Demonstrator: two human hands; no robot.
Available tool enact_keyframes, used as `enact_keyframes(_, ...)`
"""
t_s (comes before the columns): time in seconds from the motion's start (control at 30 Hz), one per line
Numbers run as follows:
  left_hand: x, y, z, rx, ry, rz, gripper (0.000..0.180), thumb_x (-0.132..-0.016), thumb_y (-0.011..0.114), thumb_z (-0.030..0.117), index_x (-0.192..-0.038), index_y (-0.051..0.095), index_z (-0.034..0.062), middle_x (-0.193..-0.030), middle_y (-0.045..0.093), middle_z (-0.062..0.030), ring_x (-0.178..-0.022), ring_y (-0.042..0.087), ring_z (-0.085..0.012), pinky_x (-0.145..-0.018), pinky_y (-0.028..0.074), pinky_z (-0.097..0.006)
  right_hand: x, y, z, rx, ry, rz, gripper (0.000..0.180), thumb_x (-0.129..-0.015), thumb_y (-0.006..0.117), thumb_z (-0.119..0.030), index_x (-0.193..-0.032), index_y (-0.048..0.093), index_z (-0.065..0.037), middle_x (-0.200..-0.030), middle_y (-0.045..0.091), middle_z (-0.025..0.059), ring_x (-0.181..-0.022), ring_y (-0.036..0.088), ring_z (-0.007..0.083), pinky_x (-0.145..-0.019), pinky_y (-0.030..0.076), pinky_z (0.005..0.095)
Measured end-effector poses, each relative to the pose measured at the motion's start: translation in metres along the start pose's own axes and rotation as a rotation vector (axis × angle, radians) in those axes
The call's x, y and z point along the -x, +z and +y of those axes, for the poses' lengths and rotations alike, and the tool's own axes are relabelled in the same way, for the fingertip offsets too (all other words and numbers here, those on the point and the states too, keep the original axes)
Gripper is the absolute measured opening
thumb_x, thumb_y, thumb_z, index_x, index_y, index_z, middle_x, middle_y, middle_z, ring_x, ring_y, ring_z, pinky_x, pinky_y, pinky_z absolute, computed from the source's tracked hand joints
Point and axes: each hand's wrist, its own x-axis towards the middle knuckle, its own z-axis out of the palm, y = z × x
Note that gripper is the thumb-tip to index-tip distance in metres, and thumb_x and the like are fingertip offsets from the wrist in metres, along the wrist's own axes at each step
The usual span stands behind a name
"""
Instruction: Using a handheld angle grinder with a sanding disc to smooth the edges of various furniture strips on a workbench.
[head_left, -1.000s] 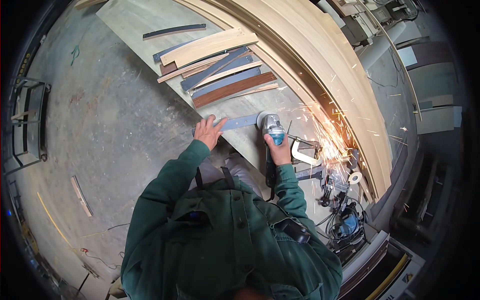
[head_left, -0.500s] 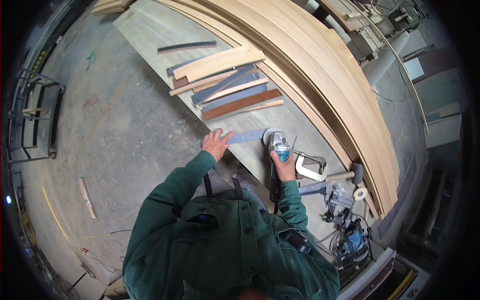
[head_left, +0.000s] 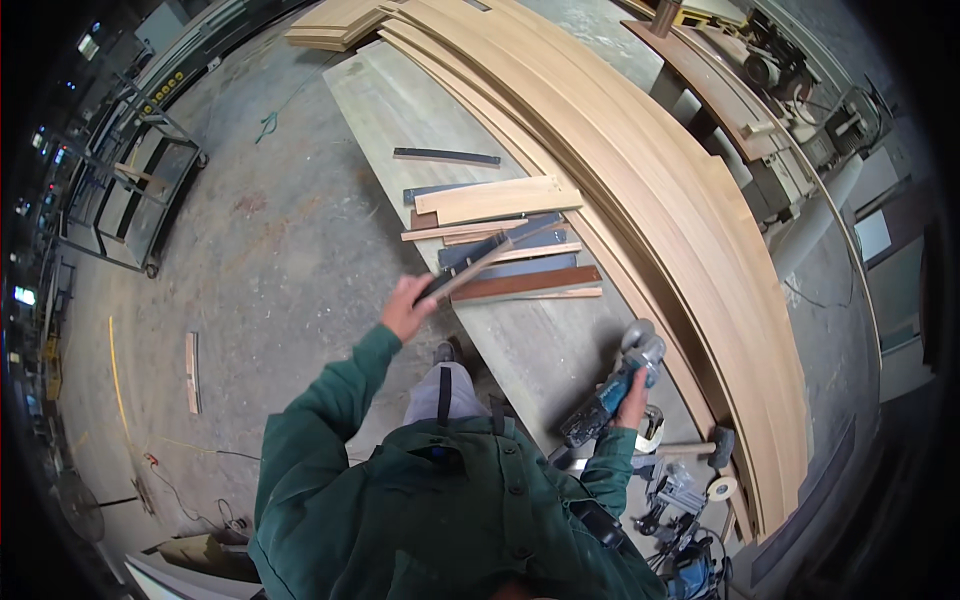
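My left hand (head_left: 405,307) grips one end of a thin metal strip (head_left: 480,260) and holds it tilted above the pale workbench board (head_left: 545,350). The strip's far end points toward a pile of short wooden and metal strips (head_left: 500,245) lying on that board. My right hand (head_left: 633,397) is wrapped around the body of a blue angle grinder (head_left: 612,388), whose round head rests near the board's right edge. Both arms wear green sleeves.
Long curved wooden boards (head_left: 650,180) run along the right of the bench. A hammer (head_left: 690,447), a tape roll (head_left: 650,428) and power tools (head_left: 680,500) lie at lower right. A metal cart (head_left: 130,200) stands far left on the concrete floor; a wood offcut (head_left: 191,372) lies there.
The sparks have stopped. My left hand lifted the metal strip off the board and swung it up toward the pile. My right hand drew the grinder back to the right.
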Motion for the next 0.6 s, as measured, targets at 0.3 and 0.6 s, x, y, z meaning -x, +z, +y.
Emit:
enact_keyframes(0.3, -0.250, -0.075, -0.105, -0.556, -0.147, 0.120, 0.051, -0.079, 0.067, 0.026, -0.128, 0.054, 0.0197, -0.115, 0.053, -0.0072, -0.107, 0.051, -0.0285, -0.092, 0.036, -0.045, 0.050, 0.032, 0.028, -0.319, 0.027, 0.071, 0.062, -0.088, 0.044, -0.067, -0.110, 0.054, -0.010, -0.078, 0.062, 0.0125, -0.064, 0.064, 0.0309, -0.058, 0.056, 0.0429)
enact_keyframes(0.6, -0.338, -0.024, -0.179, -0.675, 0.100, -0.163, 0.068, -0.073, 0.074, 0.030, -0.134, 0.048, 0.0181, -0.124, 0.049, -0.0064, -0.119, 0.045, -0.0253, -0.102, 0.035, -0.043, 0.101, 0.085, 0.041, -0.345, -0.090, 0.164, 0.064, -0.088, 0.046, -0.065, -0.117, 0.052, -0.008, -0.086, 0.062, 0.0134, -0.069, 0.064, 0.0319, -0.061, 0.055, 0.0449)
